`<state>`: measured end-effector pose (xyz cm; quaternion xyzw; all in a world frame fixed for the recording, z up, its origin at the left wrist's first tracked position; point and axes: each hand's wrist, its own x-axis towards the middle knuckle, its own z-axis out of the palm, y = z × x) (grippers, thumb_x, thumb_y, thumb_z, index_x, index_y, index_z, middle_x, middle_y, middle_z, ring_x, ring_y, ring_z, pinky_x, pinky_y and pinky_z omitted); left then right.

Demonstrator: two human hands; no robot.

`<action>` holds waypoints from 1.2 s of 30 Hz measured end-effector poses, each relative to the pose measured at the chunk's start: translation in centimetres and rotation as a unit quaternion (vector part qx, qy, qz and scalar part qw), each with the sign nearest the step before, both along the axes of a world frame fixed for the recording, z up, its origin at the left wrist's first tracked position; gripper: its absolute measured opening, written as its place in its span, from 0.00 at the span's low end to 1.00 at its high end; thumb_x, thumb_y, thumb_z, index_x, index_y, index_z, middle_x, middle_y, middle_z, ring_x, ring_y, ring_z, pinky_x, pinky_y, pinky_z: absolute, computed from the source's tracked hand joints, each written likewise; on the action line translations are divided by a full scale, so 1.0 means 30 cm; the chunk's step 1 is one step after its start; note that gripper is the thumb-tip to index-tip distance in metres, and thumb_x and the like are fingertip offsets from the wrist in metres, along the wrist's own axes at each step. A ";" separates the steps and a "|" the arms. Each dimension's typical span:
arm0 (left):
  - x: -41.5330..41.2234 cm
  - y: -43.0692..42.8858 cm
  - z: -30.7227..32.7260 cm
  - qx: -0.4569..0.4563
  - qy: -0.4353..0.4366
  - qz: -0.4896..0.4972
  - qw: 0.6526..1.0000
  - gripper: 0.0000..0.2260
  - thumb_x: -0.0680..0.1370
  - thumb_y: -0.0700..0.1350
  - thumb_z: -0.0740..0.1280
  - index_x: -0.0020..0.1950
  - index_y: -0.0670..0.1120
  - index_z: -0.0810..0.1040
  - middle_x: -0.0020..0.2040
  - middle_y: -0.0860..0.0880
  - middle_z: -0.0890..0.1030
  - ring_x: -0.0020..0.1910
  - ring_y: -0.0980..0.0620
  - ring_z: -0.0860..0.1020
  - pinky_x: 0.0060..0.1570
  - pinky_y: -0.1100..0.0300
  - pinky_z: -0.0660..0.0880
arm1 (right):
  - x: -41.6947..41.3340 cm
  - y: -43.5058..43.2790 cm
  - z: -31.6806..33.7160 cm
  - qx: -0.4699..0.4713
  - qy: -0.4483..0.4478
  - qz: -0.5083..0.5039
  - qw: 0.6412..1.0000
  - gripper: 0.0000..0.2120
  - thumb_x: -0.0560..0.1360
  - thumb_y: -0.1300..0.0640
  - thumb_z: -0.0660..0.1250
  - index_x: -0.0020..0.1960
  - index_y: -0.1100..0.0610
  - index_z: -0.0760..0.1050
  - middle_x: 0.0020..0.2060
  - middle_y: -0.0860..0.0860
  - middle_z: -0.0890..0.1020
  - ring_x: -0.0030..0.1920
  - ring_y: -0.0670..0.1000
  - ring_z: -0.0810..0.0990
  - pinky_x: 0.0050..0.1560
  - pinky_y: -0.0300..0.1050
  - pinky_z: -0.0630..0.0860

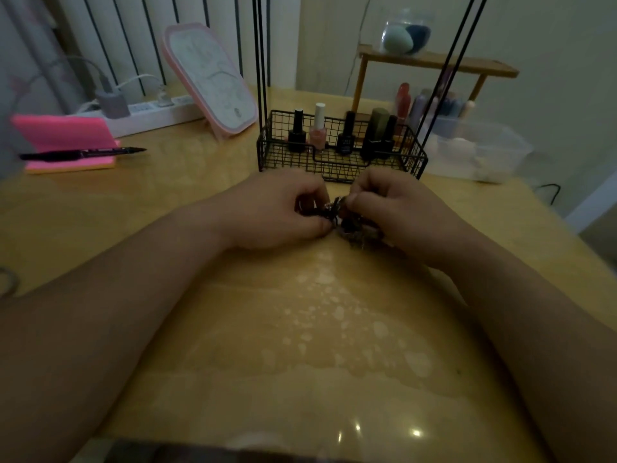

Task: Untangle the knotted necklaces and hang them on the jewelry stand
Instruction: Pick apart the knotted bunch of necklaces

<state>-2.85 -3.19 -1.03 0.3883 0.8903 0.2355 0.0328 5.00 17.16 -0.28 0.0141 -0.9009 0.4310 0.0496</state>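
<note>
Near left edge of glossy tan worktop [233,329]: pink notepad [63,135], black pen [80,153] lying across it. Mid-worktop: left hand [277,212], fingers curled, pinching left side of dark tangled clump of knotted necklaces [347,223]. Clump between both hands; contact with worktop not determinable. Right hand [394,208], fingers curled, pinching right side. Just behind hands: black wire-basket jewelry stand [334,165] with upright rods, containing nail-polish bottles [317,128].

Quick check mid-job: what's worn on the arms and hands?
Nothing that shows. The left hand and right hand are ungloved. The left forearm and right forearm are sleeveless, with no watch or bracelet at either wrist. Rings: too dim to tell.
</note>
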 end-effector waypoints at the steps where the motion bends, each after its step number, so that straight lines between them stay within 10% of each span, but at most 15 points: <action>1: -0.003 -0.001 0.000 0.024 -0.010 0.003 1.000 0.06 0.79 0.52 0.72 0.56 0.58 0.80 0.48 0.59 0.80 0.47 0.63 0.78 0.46 0.63 0.76 | 0.000 0.000 0.003 -0.046 -0.008 -0.010 0.999 0.05 0.82 0.53 0.66 0.49 0.51 0.78 0.41 0.48 0.85 0.37 0.44 0.80 0.38 0.44 0.76; 5: -0.015 -0.015 0.006 0.101 -0.063 0.012 0.993 0.10 0.81 0.41 0.68 0.55 0.57 0.82 0.47 0.58 0.83 0.45 0.67 0.81 0.41 0.75 0.74 | 0.002 0.001 0.016 -0.201 -0.028 -0.023 0.979 0.07 0.83 0.55 0.63 0.49 0.54 0.77 0.38 0.48 0.85 0.45 0.52 0.85 0.40 0.46 0.75; 13: 0.028 0.025 -0.011 0.139 -0.119 -0.022 0.983 0.14 0.77 0.57 0.74 0.60 0.55 0.78 0.49 0.56 0.83 0.47 0.63 0.81 0.44 0.69 0.78 | 0.020 -0.020 0.040 -0.303 -0.034 0.022 0.952 0.06 0.84 0.60 0.59 0.50 0.57 0.73 0.34 0.51 0.78 0.28 0.44 0.77 0.27 0.35 0.71; 19: 0.016 -0.001 0.013 0.174 -0.142 0.002 0.974 0.01 0.81 0.46 0.71 0.52 0.51 0.82 0.42 0.53 0.85 0.40 0.59 0.81 0.41 0.65 0.77 | 0.001 0.008 0.034 -0.264 0.004 -0.018 0.964 0.04 0.84 0.60 0.62 0.50 0.56 0.74 0.33 0.49 0.78 0.36 0.49 0.80 0.36 0.40 0.77; 27: 0.001 -0.009 0.030 0.317 -0.239 0.033 0.917 0.09 0.86 0.45 0.62 0.48 0.46 0.78 0.43 0.50 0.86 0.54 0.48 0.84 0.59 0.52 0.78 | -0.005 0.022 0.017 -0.199 -0.004 -0.014 0.980 0.05 0.81 0.56 0.68 0.49 0.57 0.77 0.33 0.49 0.74 0.31 0.46 0.72 0.31 0.38 0.70; 36: 0.009 -0.018 0.057 0.385 -0.319 0.016 0.866 0.13 0.83 0.53 0.67 0.39 0.53 0.78 0.32 0.49 0.62 0.30 0.51 0.62 0.36 0.57 0.73 | 0.021 0.009 0.034 -0.062 -0.015 0.042 0.997 0.05 0.78 0.50 0.73 0.50 0.50 0.85 0.31 0.43 0.78 0.31 0.42 0.73 0.34 0.39 0.70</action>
